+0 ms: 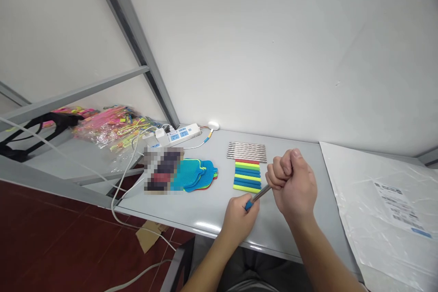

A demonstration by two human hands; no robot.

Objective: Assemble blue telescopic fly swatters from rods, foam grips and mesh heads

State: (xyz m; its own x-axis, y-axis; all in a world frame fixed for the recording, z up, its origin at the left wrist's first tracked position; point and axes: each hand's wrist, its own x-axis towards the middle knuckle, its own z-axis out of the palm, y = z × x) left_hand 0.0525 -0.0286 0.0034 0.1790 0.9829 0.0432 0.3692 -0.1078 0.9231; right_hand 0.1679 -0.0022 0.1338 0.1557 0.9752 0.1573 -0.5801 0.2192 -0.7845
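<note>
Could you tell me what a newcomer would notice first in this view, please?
Near the table's front edge, the left hand and the right hand grip the two ends of a metal rod with a blue sleeve. Just behind lie a stack of coloured sleeves and a row of metal rods.

A white power strip (pixel 178 135) is seen against the wall, cables trailing off the table (pixel 205 205). Coloured mesh pieces (pixel 198 175) are stacked near a blurred patch. Bagged bright items (pixel 109 125) are heaped far left (contents unclear); a plastic mailer (pixel 386 205) is laid at right.
</note>
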